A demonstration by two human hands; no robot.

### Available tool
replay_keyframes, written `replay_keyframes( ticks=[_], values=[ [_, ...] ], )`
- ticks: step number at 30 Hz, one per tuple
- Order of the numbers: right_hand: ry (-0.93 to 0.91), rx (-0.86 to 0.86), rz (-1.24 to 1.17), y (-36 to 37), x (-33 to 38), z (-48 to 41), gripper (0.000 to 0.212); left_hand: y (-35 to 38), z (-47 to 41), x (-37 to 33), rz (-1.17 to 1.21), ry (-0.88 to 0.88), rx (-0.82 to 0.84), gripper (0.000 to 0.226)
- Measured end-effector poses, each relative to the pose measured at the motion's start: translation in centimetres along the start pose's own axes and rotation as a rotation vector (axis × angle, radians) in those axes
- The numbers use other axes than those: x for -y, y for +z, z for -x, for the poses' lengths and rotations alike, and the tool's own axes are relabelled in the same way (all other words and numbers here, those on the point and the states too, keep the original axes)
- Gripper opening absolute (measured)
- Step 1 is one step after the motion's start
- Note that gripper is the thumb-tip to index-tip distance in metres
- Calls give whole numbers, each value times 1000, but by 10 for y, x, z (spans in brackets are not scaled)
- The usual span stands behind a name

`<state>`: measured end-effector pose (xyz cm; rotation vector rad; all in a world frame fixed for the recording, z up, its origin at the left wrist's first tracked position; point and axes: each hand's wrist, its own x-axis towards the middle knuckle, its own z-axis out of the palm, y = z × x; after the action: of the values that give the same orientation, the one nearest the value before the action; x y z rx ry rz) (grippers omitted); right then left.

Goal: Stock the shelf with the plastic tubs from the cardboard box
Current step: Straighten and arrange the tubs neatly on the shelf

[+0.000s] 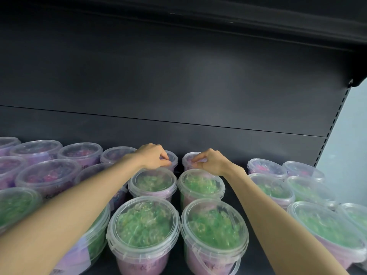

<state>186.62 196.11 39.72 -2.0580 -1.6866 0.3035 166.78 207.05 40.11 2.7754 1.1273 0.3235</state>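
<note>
The left hand (pixel 153 156) reaches over the front rows, fingers curled down and pinching the near rim of a purple tub (pixel 172 157) in the back row. The right hand (pixel 211 161) does the same on a second purple tub (pixel 188 157) just beside it, thumb and fingertips closed on the lid's edge. Both tubs stand on the shelf (pixel 175 262), close to the back panel (pixel 178 86), with a narrow gap between them.

A pinch on the lid edge alone looks weak. A sharp tug might pop the lid loose or let the tub slip and tilt. Both forearms pass low over the green tubs (pixel 153 182), so a sagging wrist or elbow could push one out of line, or nudge a front tub (pixel 144 225) towards the shelf's edge.

Every tub is clear plastic with a clear snap lid, and some show a purple label. The back rows hold pink and purple pieces, the nearer rows green ones. What the pieces are is too blurred to tell. The cardboard box is out of view.
</note>
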Motion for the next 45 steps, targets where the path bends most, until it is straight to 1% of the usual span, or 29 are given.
replay_keyframes(
  ticks=[1, 4, 7, 9, 12, 14, 16, 18, 20, 22, 24, 27, 31, 34, 38, 41, 43, 45],
  values=[
    [-1, 0, -20, 0, 0, 0, 18, 0, 1, 1, 45, -4, 13, 17],
    [3, 8, -44, 1, 3, -1, 16, -1, 4, 2, 119, -24, 33, 32],
    [5, 8, -35, 2, 6, -2, 16, 0, 7, -1, 127, -13, 28, 35],
    [15, 15, -19, 1, 9, -1, 18, 0, 8, -3, 133, -18, 39, 32],
    [15, 12, -3, -2, 16, 8, 23, -5, 13, -7, 164, -21, 77, 12],
    [0, -43, -5, -4, 23, 21, 26, -13, 22, -9, 197, -4, 67, 14],
    [-11, -92, -38, -5, 30, 41, 29, -21, 38, -11, 225, 19, 9, 21],
    [-16, -104, -36, -3, 37, 63, 29, -26, 59, -11, 236, 51, -33, 27],
    [-22, -90, 16, 3, 42, 84, 22, -26, 81, -11, 231, 70, 5, 31],
    [11, -58, 25, 7, 47, 100, 27, -24, 96, -13, 211, 70, 69, 38],
    [66, -42, 56, 8, 51, 107, 36, -23, 102, -18, 187, 54, 87, 42],
    [124, -61, 90, 7, 53, 110, 40, -20, 104, -25, 178, 47, 35, 36],
    [133, -61, 104, 8, 53, 111, 41, -16, 106, -28, 167, 23, 0, 26],
    [141, -73, 131, 7, 53, 110, 41, -13, 108, -29, 169, 13, -23, 26],
    [159, -64, 109, 8, 53, 111, 42, -12, 108, -32, 165, 16, -37, 25],
    [161, -66, -2, 10, 55, 118, 47, -10, 116, -32, 203, 14, -26, 34],
    [141, -113, -65, 10, 58, 133, 50, -8, 131, -32, 250, 35, -113, 37],
    [87, -149, -50, 12, 60, 155, 48, -4, 154, -34, 341, 110, -234, 35]
  ],
)
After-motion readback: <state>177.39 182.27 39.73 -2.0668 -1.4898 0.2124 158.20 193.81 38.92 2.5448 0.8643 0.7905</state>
